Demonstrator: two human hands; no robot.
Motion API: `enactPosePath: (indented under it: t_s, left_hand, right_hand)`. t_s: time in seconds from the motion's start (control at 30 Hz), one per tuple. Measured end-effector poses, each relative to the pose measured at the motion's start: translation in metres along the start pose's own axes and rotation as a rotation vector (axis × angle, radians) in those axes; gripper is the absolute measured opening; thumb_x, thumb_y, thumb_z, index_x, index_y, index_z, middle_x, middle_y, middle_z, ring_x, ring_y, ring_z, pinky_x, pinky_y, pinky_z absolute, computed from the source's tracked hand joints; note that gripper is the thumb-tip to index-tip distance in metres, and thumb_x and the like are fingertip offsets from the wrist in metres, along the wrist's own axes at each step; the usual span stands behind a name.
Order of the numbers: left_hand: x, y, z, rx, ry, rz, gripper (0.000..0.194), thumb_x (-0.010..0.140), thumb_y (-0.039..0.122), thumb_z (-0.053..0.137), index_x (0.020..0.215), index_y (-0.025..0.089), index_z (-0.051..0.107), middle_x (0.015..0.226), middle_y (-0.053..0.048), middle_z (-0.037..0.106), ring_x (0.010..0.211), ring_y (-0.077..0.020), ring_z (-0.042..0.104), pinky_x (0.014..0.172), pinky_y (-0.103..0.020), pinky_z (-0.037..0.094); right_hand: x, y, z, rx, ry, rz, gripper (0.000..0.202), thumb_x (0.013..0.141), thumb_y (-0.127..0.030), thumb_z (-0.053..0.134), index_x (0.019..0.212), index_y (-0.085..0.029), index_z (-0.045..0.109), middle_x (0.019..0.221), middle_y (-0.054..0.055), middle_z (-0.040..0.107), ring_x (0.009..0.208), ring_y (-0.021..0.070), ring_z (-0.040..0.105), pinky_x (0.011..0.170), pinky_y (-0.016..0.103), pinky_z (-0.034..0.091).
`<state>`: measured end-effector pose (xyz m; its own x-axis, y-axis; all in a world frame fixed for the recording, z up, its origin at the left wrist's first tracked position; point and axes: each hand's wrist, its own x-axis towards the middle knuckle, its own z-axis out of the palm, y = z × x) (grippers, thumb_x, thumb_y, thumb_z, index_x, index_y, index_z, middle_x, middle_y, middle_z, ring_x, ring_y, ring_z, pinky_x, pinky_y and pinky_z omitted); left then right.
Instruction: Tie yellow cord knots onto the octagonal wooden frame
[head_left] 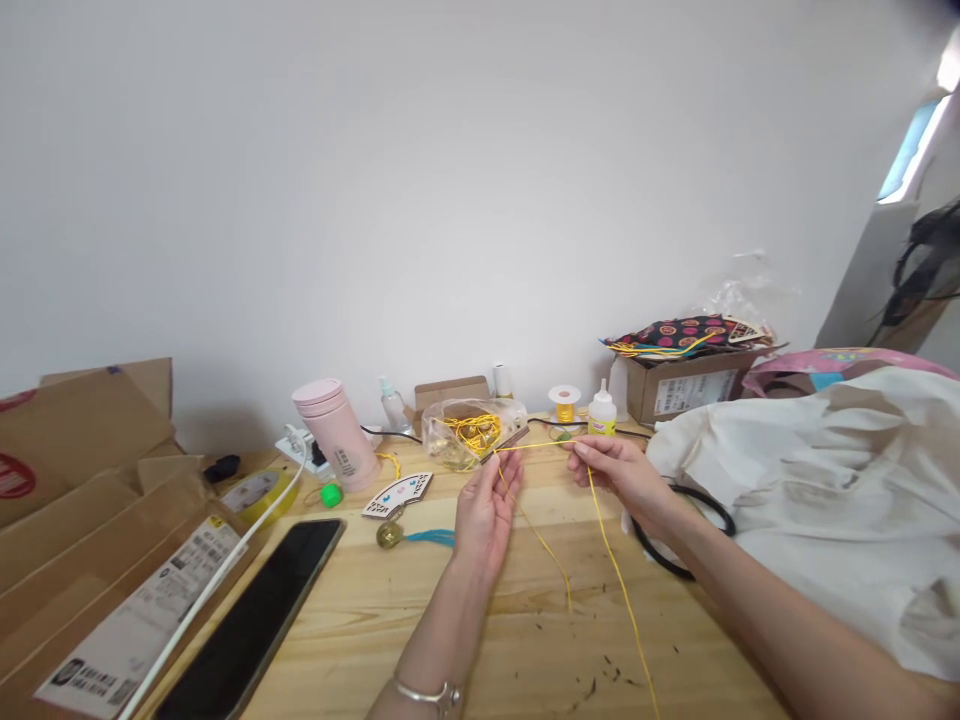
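And here we are at the worktop (420, 630), where the pink cup (337, 435) is our marker, and all the action is to its right! The left hand (486, 510), palm up, has its grip closed on the lower end of a slim dark stick (514, 438), which tilts up and away. Farther right of the cup, the right hand (611, 470) pinches the yellow cord (536, 445) between thumb and fingers, and look at that line: nearly straight from hand to hand! At the stick the cord meets the left fingertips; whether it's wound round or merely crosses, I can't tell from here. A strand drops from each hand, both of them on the near side of the cup. Just right of the cup, and a little nearer, lies the fan (397, 494), with a coin (389, 534) and blue tassel (430, 537) below it. Beyond the fan, right of the cup again, sits a clear bag (439, 430) with more yellow cord in it; then come the spool (565, 405) and the glue (602, 412), farther right. The green cap (331, 494) is just in front of the cup, and the phone (255, 620) lies nearer and to its left.
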<state>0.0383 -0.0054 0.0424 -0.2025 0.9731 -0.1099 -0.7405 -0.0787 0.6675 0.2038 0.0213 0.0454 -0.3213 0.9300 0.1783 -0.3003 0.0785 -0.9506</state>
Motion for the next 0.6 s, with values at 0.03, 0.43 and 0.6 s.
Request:
enactPosePath:
  t_s: [0.03, 0.43, 0.6]
  left_hand:
    - [0.000, -0.001, 0.000, 0.004, 0.007, -0.014, 0.011, 0.076, 0.011, 0.050, 0.074, 0.009, 0.060, 0.080, -0.010, 0.067, 0.080, -0.0143, 0.062, 0.073, -0.023, 0.048]
    - [0.000, -0.010, -0.008, 0.038, -0.073, -0.450, 0.014, 0.078, 0.015, 0.047, 0.075, 0.005, 0.057, 0.042, 0.007, 0.038, 0.026, 0.0012, 0.025, 0.024, -0.010, 0.018]
    - [0.001, -0.014, -0.008, 0.020, -0.104, -0.506, 0.015, 0.080, 0.018, 0.045, 0.075, 0.008, 0.054, 0.039, 0.011, 0.023, 0.026, 0.0005, 0.018, 0.024, -0.009, 0.011]
  right_hand:
    - [-0.001, -0.002, 0.000, 0.009, -0.007, -0.002, 0.026, 0.067, -0.038, 0.062, 0.080, -0.016, 0.061, 0.067, 0.000, 0.057, 0.052, 0.0076, 0.047, 0.051, 0.020, 0.036]
    - [-0.002, -0.001, 0.007, 0.098, -0.031, -0.105, 0.017, 0.069, -0.029, 0.062, 0.079, -0.015, 0.065, 0.060, -0.001, 0.049, 0.054, 0.0082, 0.040, 0.043, 0.016, 0.028]
    - [-0.007, -0.001, 0.012, 0.165, -0.138, -0.047, 0.014, 0.072, -0.028, 0.059, 0.079, -0.018, 0.065, 0.086, 0.005, 0.058, 0.076, 0.0148, 0.049, 0.055, 0.020, 0.037]
